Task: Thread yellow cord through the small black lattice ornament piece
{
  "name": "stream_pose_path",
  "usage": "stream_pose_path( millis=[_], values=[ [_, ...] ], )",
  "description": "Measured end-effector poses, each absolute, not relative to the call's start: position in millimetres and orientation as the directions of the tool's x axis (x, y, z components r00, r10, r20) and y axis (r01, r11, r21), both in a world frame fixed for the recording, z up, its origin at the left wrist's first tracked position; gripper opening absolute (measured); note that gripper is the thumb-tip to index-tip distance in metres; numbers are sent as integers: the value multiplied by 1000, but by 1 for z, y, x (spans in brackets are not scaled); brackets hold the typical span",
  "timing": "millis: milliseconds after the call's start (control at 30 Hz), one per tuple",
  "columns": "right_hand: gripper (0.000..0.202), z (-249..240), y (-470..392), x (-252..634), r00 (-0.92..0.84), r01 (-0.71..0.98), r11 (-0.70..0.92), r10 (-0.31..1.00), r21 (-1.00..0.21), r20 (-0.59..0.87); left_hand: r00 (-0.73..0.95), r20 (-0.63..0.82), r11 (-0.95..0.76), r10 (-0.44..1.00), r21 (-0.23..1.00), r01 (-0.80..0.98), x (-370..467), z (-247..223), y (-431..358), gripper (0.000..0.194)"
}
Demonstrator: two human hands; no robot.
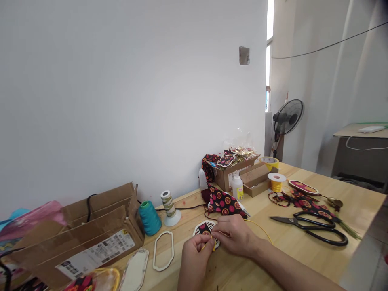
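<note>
Both hands meet over the wooden table at the lower middle. My left hand [198, 252] is closed in a pinch on a thin yellow cord [263, 229]. My right hand [238, 236] is closed at the same spot, its fingertips touching the cord at the edge of a round white lattice ornament [198, 228] with dark patterned fabric in it. The cord runs from the fingers out to the right, behind my right hand. Patterned fabric [226, 202] lies just behind the hands. The hands cover part of the ornament.
Black-handled scissors [325, 229] lie right of the hands. Behind stand a glue bottle [238, 188], a yellow cord spool [276, 184] and a filled box [224, 178]. To the left are a white frame [155, 252], a teal thread cone [150, 218] and a large cardboard box [81, 238].
</note>
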State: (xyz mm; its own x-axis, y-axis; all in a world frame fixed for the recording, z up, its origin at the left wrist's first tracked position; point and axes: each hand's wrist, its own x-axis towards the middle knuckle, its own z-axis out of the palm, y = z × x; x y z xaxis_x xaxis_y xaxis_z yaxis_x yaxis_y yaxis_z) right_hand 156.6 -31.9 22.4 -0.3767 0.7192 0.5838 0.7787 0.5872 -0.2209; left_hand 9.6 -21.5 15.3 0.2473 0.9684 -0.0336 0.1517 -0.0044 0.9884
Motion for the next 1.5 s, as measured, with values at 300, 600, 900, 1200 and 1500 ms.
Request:
stream_pose_path(
  millis=[300, 600, 900, 1200, 1500],
  values=[
    [23, 23, -32, 157, -387, 778, 595, 707, -202, 592, 243, -46, 10, 969, 989, 146, 10, 15, -22, 23],
    [21, 25, -36, 153, -393, 815, 564, 708, -134, 587, 239, -50, 17, 970, 990, 136, 9, 19, -24, 17],
    [23, 22, -31, 159, -323, 784, 562, 731, -262, 602, 228, -93, 99, 969, 995, -18, 10, 22, -25, 23],
    [21, 21, -31, 159, -330, 765, 579, 727, -281, 602, 203, -92, 109, 975, 991, -74, 10, 24, -24, 21],
    [27, 25, -33, 157, -366, 776, 589, 714, -228, 597, 209, -81, 89, 974, 996, -29, 10, 22, -25, 16]
  ],
)
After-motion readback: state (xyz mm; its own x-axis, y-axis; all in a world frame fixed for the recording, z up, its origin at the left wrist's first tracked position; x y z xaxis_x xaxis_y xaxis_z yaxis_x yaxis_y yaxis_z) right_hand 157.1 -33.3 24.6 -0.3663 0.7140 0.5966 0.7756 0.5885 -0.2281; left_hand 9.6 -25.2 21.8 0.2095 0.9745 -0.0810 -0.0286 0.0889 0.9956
